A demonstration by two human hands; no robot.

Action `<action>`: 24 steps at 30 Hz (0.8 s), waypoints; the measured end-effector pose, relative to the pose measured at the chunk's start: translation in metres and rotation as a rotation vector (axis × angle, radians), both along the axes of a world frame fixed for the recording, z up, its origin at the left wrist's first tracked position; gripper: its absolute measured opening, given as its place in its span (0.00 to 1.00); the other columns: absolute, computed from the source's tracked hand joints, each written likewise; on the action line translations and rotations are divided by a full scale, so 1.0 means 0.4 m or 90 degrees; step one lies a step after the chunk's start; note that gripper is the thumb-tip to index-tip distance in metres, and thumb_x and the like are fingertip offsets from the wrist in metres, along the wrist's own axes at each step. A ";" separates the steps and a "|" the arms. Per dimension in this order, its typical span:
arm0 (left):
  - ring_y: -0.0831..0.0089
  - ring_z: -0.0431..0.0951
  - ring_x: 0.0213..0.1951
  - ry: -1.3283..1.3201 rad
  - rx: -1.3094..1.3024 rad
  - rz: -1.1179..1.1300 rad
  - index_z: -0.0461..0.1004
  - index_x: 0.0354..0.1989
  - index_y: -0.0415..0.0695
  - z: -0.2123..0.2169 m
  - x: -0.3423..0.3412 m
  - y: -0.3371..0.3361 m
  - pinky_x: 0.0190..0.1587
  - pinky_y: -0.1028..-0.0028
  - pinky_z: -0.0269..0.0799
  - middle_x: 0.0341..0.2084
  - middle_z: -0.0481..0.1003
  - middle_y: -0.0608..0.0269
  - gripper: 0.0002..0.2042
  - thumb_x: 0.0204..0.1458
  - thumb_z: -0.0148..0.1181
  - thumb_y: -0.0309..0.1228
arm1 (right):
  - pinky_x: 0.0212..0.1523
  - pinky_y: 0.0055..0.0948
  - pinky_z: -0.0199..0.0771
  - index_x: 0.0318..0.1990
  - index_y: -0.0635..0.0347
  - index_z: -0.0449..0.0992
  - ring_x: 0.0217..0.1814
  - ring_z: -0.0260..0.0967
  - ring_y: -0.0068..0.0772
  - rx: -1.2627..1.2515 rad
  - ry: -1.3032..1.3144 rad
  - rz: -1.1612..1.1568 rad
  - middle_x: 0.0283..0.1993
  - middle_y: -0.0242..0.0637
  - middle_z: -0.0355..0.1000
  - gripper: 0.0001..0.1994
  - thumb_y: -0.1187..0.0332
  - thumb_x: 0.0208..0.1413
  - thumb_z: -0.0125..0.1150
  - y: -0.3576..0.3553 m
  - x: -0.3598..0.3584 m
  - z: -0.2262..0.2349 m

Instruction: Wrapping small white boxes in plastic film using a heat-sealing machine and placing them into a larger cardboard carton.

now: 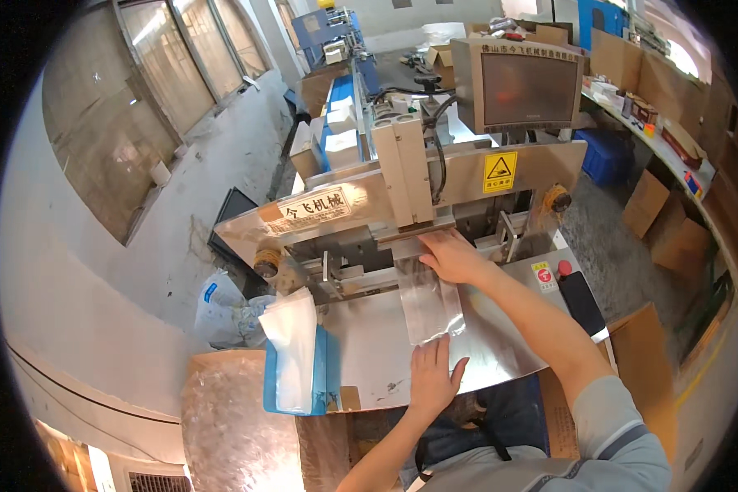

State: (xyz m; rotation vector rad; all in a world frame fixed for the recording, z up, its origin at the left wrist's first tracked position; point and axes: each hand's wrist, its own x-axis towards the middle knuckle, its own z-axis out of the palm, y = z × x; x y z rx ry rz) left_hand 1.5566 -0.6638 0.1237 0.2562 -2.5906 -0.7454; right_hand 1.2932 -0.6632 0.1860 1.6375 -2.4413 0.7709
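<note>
- A clear bag [432,305] lay flat on the shiny metal worktop [369,353], right in front of the person.
- The bag's long side ran away from the person, from the near edge of the worktop toward the machine [402,205].
- The left hand [431,375] lay flat on the near end of the bag. Its fingers [431,348] were spread a little and pressed down; they were not closed around anything.
- The right hand [453,257] rested on the far end of the bag, just at the mouth of the machine. Its fingers were held out flat and close together, not closed on the bag.
- So the bag lay between the two hands, with one hand on each end. The right hand was the one nearer the machine.
- To the left, a blue box [330,371] of white bags [291,348] stood at the worktop's left edge, apart from the clear bag.
- To the right, a red button [563,267] sat near the right forearm.
- Bare worktop showed on both sides of the bag.
</note>
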 end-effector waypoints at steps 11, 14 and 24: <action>0.33 0.47 0.70 0.149 0.039 0.186 0.50 0.68 0.27 0.003 0.024 -0.012 0.70 0.42 0.42 0.67 0.51 0.30 0.39 0.57 0.61 0.40 | 0.67 0.50 0.58 0.55 0.64 0.69 0.66 0.63 0.56 0.123 -0.001 -0.037 0.60 0.57 0.69 0.21 0.57 0.64 0.52 -0.029 -0.011 0.050; 0.33 0.47 0.70 0.144 0.023 0.192 0.50 0.68 0.26 0.001 0.029 -0.018 0.70 0.42 0.42 0.67 0.52 0.30 0.38 0.58 0.60 0.41 | 0.66 0.50 0.59 0.55 0.65 0.70 0.65 0.63 0.57 0.145 -0.037 -0.019 0.59 0.58 0.69 0.20 0.58 0.64 0.52 -0.031 -0.014 0.048; 0.33 0.49 0.69 0.188 0.059 0.195 0.51 0.67 0.27 -0.023 0.031 -0.033 0.70 0.45 0.43 0.66 0.54 0.29 0.36 0.59 0.59 0.38 | 0.71 0.47 0.53 0.63 0.68 0.66 0.73 0.53 0.61 -0.219 -0.180 -0.112 0.69 0.63 0.57 0.26 0.59 0.63 0.56 0.207 0.172 -0.053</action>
